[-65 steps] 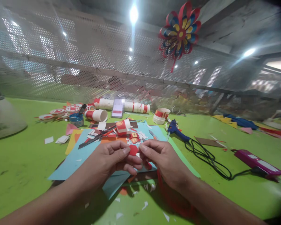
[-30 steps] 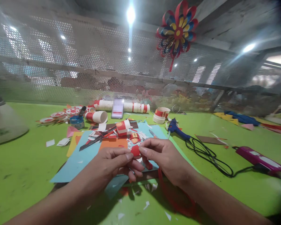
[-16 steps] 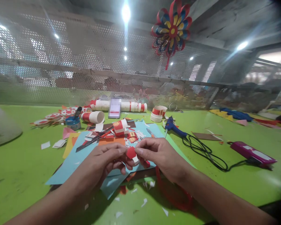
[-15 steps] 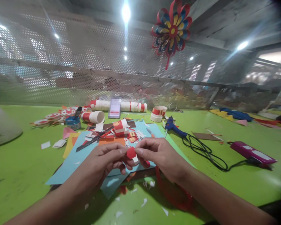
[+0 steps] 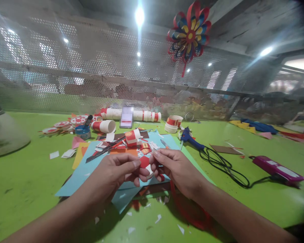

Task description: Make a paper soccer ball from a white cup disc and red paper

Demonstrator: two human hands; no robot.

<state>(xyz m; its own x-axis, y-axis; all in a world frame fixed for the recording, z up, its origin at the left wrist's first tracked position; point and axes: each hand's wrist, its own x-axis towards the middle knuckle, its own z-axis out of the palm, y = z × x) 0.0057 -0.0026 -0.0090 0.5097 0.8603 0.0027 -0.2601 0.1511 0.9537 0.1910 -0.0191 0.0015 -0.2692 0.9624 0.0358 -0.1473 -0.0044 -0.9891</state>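
My left hand (image 5: 124, 172) pinches a small red paper piece (image 5: 144, 162) between thumb and fingers, above the blue sheets. Close on its right is my right hand (image 5: 174, 168), its thumb and forefinger pressed together on a tiny light bit I cannot make out. A white piece (image 5: 149, 171) shows between the hands, just under the red one. Behind them, long scissors (image 5: 101, 152) and a cut red and white paper cup (image 5: 132, 135) lie on the blue paper (image 5: 86, 172).
A blue glue gun (image 5: 191, 139) with a black cable and a purple power strip (image 5: 277, 169) lie right. Cups, a blue jar (image 5: 82, 132) and a phone (image 5: 126, 117) stand behind. White scraps litter the green table (image 5: 27, 189).
My right thumb and forefinger have come off the red piece and moved slightly up and right. The red piece stays in my left hand. The whole view has shifted a little.
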